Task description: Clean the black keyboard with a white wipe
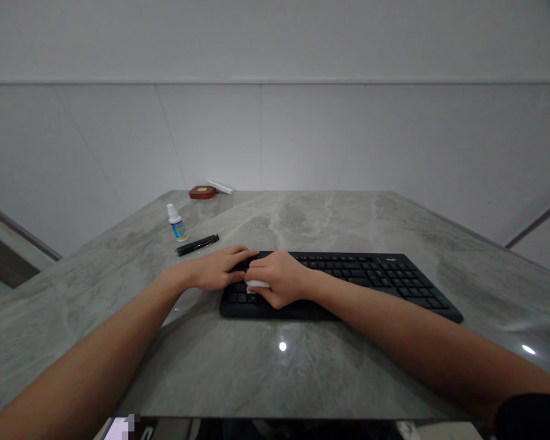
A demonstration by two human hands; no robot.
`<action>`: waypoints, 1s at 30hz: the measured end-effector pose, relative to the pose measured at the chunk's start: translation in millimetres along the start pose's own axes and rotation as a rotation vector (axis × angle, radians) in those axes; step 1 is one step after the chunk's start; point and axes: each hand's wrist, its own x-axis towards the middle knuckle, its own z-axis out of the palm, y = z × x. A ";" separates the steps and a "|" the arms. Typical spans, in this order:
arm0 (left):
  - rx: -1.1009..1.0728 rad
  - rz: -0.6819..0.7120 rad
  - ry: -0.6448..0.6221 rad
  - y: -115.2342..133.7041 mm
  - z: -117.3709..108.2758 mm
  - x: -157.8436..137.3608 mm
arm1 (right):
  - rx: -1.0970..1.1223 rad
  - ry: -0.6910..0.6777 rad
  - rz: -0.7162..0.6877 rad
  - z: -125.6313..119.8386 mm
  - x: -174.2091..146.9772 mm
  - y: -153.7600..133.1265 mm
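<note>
A black keyboard (348, 269) lies on the grey marbled table, with its number pad at the right. My left hand (217, 267) grips its left end, the thumb over the keys and the forefinger along the far edge. Closed over the left-hand keys, my right hand (279, 278) holds a small folded white cloth (258, 284), mostly hidden under the fingers. The right fingers and the left thumb are close together. Several keys on the left are covered by the two hands.
Beyond my left hand lie a slim black tool (197, 245) and a small white spray bottle (177, 223) with a blue label, standing upright. A reddish-brown case (202, 192) and a flat white object (220, 187) are at the table's far edge, near the white wall.
</note>
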 end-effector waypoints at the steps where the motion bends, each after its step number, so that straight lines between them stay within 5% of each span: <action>1: 0.005 0.004 0.001 0.2 0.0 0.0 | 0.006 -0.005 -0.005 0.3 0.0 0.1; 30: 0.001 0.009 -0.011 -5.6 -0.7 -4.0 | 0.061 0.084 0.084 4.9 -3.7 8.0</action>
